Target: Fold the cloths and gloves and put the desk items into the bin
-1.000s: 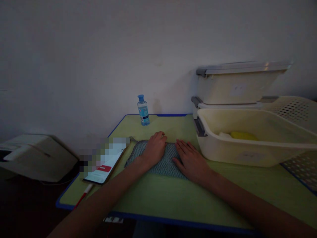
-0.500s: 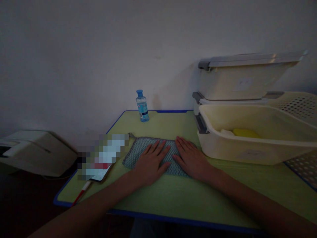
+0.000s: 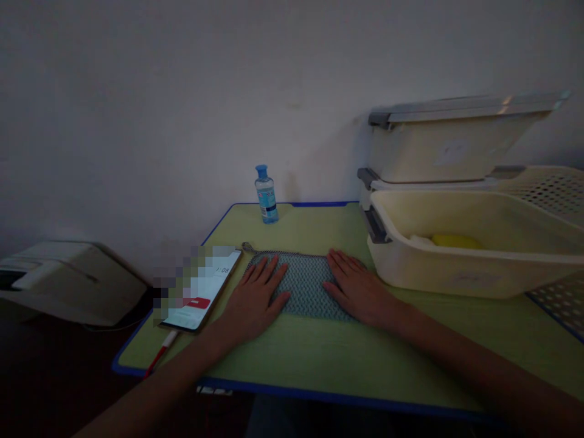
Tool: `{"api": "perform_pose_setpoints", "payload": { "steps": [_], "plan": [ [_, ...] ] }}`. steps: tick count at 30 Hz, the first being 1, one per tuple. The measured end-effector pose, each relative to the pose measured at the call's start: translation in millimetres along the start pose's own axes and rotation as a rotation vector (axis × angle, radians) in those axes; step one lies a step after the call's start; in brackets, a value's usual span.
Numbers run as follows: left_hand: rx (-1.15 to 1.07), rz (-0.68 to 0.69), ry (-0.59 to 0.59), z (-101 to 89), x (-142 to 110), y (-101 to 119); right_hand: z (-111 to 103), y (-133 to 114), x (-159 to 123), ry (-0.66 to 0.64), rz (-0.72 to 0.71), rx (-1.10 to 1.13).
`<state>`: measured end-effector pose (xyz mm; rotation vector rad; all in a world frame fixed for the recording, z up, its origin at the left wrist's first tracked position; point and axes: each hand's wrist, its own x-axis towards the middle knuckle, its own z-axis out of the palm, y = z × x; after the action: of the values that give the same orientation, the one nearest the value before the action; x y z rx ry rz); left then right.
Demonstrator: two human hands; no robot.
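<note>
A grey-blue textured cloth (image 3: pixel 306 285) with a dark stitched edge and a small hanging loop lies flat on the green table (image 3: pixel 319 359). My left hand (image 3: pixel 255 299) rests palm down over the cloth's left end, fingers spread. Over the right end lies my right hand (image 3: pixel 353 289), also flat with its fingers stretched out. Both hands press on the cloth and grip nothing. Parts of its left and right ends are hidden under them.
Left of the cloth lies a phone (image 3: pixel 201 292) with a red-and-white cable (image 3: pixel 160 353). Upright near the wall stands a blue bottle (image 3: pixel 266 198). An open cream bin (image 3: pixel 438 274) holding something yellow (image 3: pixel 456 242) is at right, before a lidded box (image 3: pixel 438 149).
My left hand has slid left along the cloth to its left end. My right hand stays at the right end. The camera view has shifted slightly.
</note>
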<state>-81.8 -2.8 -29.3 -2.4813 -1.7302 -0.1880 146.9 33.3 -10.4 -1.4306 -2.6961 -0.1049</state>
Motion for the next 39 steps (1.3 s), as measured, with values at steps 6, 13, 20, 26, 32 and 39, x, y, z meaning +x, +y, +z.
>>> {"api": "perform_pose_setpoints", "payload": {
  "steps": [6,13,20,26,32,39],
  "plan": [
    [-0.006,0.017,0.035,2.4,0,0,-9,-43,14,0.076,-0.149,0.047],
    [0.005,0.024,0.032,5.4,-1,-2,14,-57,18,0.095,-0.148,0.132],
    [-0.003,0.021,0.034,4.0,-1,-1,8,-28,-3,0.048,-0.143,0.123],
    [-0.009,0.005,0.009,2.0,-2,-1,3,-9,-21,-0.005,-0.110,0.066],
    [-0.024,0.005,-0.034,0.1,1,-2,4,10,-42,0.029,-0.116,0.023],
    [-0.112,0.181,-0.266,-9.2,36,-25,8,11,-63,0.083,-0.113,0.008]
  ]
}}
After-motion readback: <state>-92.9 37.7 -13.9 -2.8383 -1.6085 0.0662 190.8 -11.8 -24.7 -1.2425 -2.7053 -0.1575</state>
